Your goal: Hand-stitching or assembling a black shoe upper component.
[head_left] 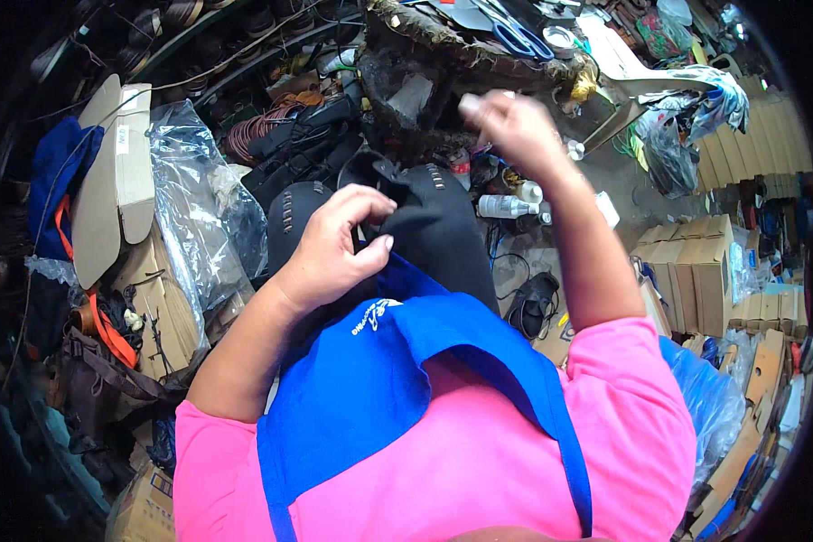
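Observation:
Over my lap, my left hand [339,233] pinches a black piece of material [405,203] between thumb and fingers. The piece has a raised, curved edge and looks like a shoe upper, though it blends into my black trousers [447,248]. My right hand [515,131] is raised ahead and to the right, away from the black piece. Its fingers are curled together and slightly blurred, with something whitish at a fingertip; what they hold cannot be made out. A blue apron [352,406] covers my front.
Ahead stands a worn bench [470,50] with blue-handled scissors [519,38]. White bottles [508,207] and a dark shoe [535,303] are on the floor at right. Cardboard boxes [686,275] stack farther right. Clear plastic [199,190] and cardboard [108,208] crowd the left.

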The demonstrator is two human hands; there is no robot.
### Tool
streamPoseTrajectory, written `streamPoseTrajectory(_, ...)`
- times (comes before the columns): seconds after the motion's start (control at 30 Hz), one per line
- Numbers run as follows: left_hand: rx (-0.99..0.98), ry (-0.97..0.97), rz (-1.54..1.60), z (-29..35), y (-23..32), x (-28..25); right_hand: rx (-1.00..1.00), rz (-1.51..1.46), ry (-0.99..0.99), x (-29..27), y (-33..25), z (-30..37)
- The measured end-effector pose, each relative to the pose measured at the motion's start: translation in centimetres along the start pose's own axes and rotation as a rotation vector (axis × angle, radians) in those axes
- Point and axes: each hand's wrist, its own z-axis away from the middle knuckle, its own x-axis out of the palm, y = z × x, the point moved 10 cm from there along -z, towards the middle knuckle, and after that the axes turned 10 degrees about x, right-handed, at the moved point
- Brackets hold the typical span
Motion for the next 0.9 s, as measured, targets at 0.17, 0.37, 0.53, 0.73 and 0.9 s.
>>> streamPoseTrajectory(0.17,0.301,-0.015,-0.305,-0.7,4.0,3.4,0.543,-0.951,-0.701,12.6,2.4,7.4)
streamPoseTrajectory(0.37,0.507,0.016,-0.686,0.4,8.3,0.6,-0.043,-0.439,-0.506,10.3,-2.1,5.2)
streamPoseTrajectory(0.53,0.270,-0.100,-1.090,-1.7,9.2,-3.5,-0.276,-0.045,-0.491,7.3,-7.3,7.0)
streamPoseTrajectory(0.73,-0.124,-0.231,-0.782,1.2,3.6,-6.0,-0.317,-0.212,-0.616,7.3,-11.6,7.5)
streamPoseTrajectory(0.9,-0.231,0.552,-0.234,7.3,0.6,-17.3,-0.307,-0.631,-0.313,1.1,-10.1,4.1)
